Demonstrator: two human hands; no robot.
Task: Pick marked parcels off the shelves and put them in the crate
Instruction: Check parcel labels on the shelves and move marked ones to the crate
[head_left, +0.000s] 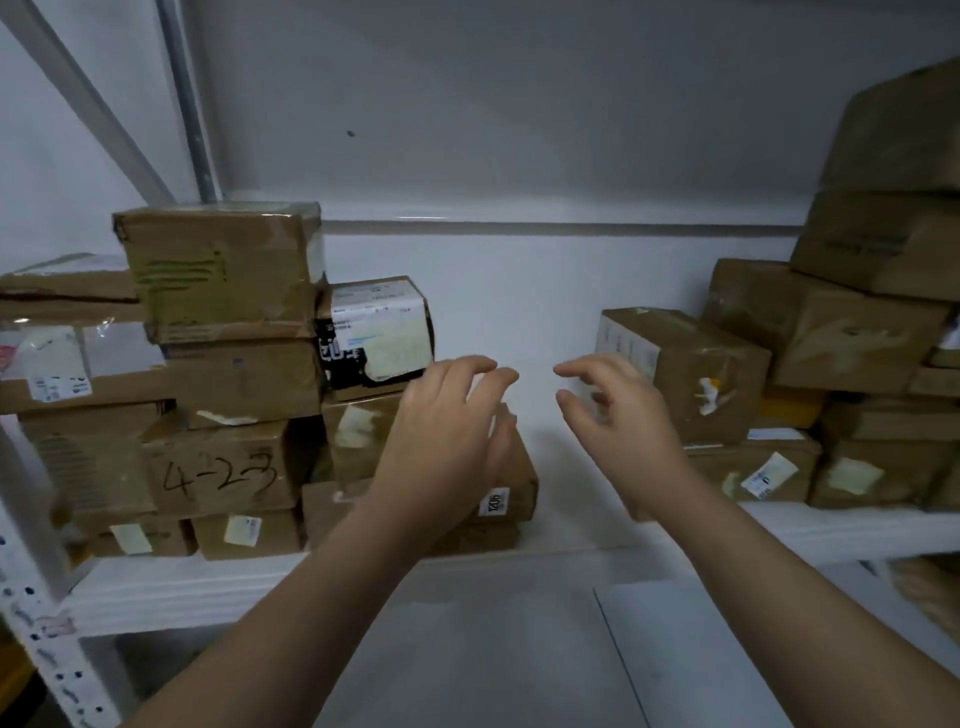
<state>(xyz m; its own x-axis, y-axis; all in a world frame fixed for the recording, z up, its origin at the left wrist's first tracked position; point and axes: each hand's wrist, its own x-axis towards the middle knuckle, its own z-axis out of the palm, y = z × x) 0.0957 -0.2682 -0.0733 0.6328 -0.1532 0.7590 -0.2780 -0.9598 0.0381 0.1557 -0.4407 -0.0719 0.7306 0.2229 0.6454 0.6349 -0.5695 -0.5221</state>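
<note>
Brown cardboard parcels fill both ends of a white shelf (545, 535). In the left stack, one parcel (228, 467) bears the handwritten mark "4-23". A black-and-white labelled parcel (374, 332) sits higher, beside a taped box (223, 270). My left hand (447, 436) hovers in front of the left stack's inner parcels, fingers loosely curled and holding nothing. My right hand (618, 421) is raised across the gap, fingers curved and empty, just left of a tilted brown parcel (685, 374). No crate is in view.
A tall pile of boxes (883, 244) rises at the right end. A perforated white shelf upright (47, 639) stands at the lower left, with a grey post (189, 104) behind. A bare gap of shelf lies between the two stacks.
</note>
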